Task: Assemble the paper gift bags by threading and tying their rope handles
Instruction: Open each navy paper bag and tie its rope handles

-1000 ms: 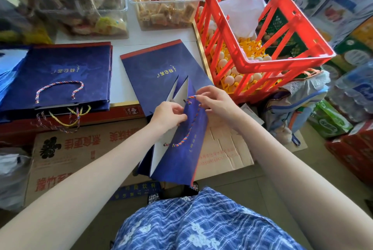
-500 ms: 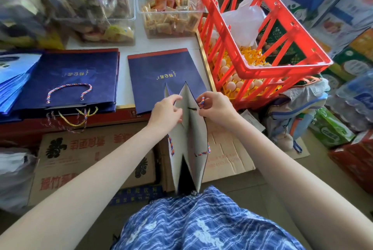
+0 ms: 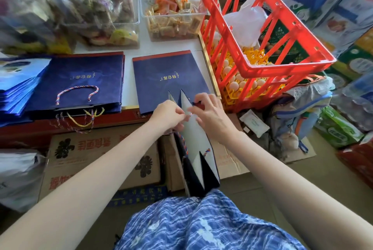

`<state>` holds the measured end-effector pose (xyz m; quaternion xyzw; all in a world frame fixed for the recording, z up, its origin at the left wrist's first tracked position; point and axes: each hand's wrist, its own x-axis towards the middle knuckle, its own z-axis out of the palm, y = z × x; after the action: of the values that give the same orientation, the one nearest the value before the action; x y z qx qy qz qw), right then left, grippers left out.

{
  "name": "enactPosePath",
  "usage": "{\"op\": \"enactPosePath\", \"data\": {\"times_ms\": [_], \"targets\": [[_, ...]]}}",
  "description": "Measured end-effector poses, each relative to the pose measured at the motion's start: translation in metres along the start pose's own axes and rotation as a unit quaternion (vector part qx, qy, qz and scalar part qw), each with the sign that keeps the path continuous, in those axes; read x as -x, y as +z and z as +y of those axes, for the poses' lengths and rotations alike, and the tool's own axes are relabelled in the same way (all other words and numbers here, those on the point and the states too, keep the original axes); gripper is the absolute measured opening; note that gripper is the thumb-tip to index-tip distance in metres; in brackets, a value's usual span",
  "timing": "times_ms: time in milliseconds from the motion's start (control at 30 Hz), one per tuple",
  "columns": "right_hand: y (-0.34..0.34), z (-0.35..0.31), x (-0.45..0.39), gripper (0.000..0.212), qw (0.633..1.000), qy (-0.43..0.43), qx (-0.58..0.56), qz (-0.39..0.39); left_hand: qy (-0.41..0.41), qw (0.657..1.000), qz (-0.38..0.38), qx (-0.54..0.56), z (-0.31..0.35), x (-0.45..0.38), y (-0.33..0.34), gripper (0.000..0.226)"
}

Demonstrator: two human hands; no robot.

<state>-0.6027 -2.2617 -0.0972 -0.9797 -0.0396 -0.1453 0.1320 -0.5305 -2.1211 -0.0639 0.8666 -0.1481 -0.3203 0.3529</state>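
Observation:
A navy paper gift bag point(image 3: 196, 146) stands upright on my lap, its white inside facing me. My left hand point(image 3: 168, 113) and my right hand point(image 3: 210, 112) pinch its top edge together, fingertips almost touching. A red-white-blue rope handle point(image 3: 184, 144) hangs down the bag's left fold, and another end point(image 3: 206, 151) shows lower right. A flat navy bag point(image 3: 169, 78) lies on the table just behind my hands. To the left is a stack of bags with handles point(image 3: 80, 86) fitted, and loose ropes point(image 3: 80, 120) dangle over the table edge.
A red plastic crate point(image 3: 262, 33) with eggs stands at the right. Clear bins of snacks point(image 3: 171, 15) sit at the back of the table. Cardboard boxes point(image 3: 96, 161) lie below the table edge. Packaged goods crowd the floor at right.
The bag turned from showing its blue side to standing edge-on with its white inside open. Both hands moved closer together at its top edge.

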Motion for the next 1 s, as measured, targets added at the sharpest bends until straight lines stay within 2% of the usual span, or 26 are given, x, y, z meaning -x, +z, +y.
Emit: {"op": "enactPosePath", "data": {"times_ms": [67, 133, 233, 333, 433, 500, 567, 633, 700, 767, 800, 867, 933, 1000], "targets": [[0.006, -0.004, 0.004, 0.02, 1.0, -0.01, -0.025, 0.005, -0.002, 0.997, -0.029, 0.074, 0.0, 0.0, -0.006, 0.018], [0.008, -0.012, 0.004, 0.027, 0.995, 0.032, -0.092, 0.013, -0.007, 0.992, -0.055, 0.113, 0.002, 0.004, -0.008, 0.014], [0.009, -0.016, 0.007, 0.019, 0.981, 0.082, -0.168, 0.045, -0.079, 0.974, -0.08, 0.196, 0.004, 0.007, -0.013, 0.023], [0.009, -0.024, 0.015, 0.024, 0.977, 0.051, -0.2, 0.051, -0.144, 0.96, -0.092, 0.221, 0.002, 0.005, -0.016, 0.033], [0.011, -0.033, 0.02, 0.029, 0.97, 0.03, -0.231, 0.064, -0.167, 0.952, -0.075, 0.244, 0.002, 0.001, -0.011, 0.023], [0.012, -0.034, 0.019, 0.024, 0.963, 0.032, -0.255, 0.078, -0.168, 0.955, -0.051, 0.237, 0.001, 0.0, -0.006, 0.011], [0.012, -0.032, 0.017, 0.016, 0.953, 0.059, -0.285, 0.091, -0.177, 0.942, -0.036, 0.284, -0.005, -0.001, -0.003, 0.004], [0.011, -0.032, 0.015, 0.011, 0.927, 0.129, -0.339, 0.095, -0.187, 0.912, -0.032, 0.364, -0.01, -0.002, -0.001, 0.004], [0.009, -0.032, 0.011, 0.01, 0.875, 0.227, -0.418, 0.086, -0.18, 0.883, -0.041, 0.432, -0.01, 0.001, 0.004, 0.006], [0.005, -0.033, 0.005, 0.013, 0.831, 0.299, -0.461, 0.086, -0.157, 0.872, -0.047, 0.462, -0.008, 0.005, 0.013, 0.012], [0.004, -0.032, 0.001, 0.016, 0.83, 0.319, -0.449, 0.087, -0.141, 0.875, -0.045, 0.462, -0.007, 0.006, 0.017, 0.012], [-0.001, -0.029, -0.005, 0.022, 0.86, 0.327, -0.383, 0.077, -0.106, 0.892, -0.029, 0.439, -0.006, 0.009, 0.027, 0.012], [-0.005, -0.025, -0.01, 0.015, 0.905, 0.291, -0.305, 0.059, -0.054, 0.921, 0.004, 0.387, -0.008, 0.008, 0.031, 0.012], [-0.008, -0.021, -0.012, 0.007, 0.94, 0.245, -0.234, 0.033, 0.023, 0.956, 0.047, 0.289, -0.014, 0.006, 0.033, 0.013]]}}
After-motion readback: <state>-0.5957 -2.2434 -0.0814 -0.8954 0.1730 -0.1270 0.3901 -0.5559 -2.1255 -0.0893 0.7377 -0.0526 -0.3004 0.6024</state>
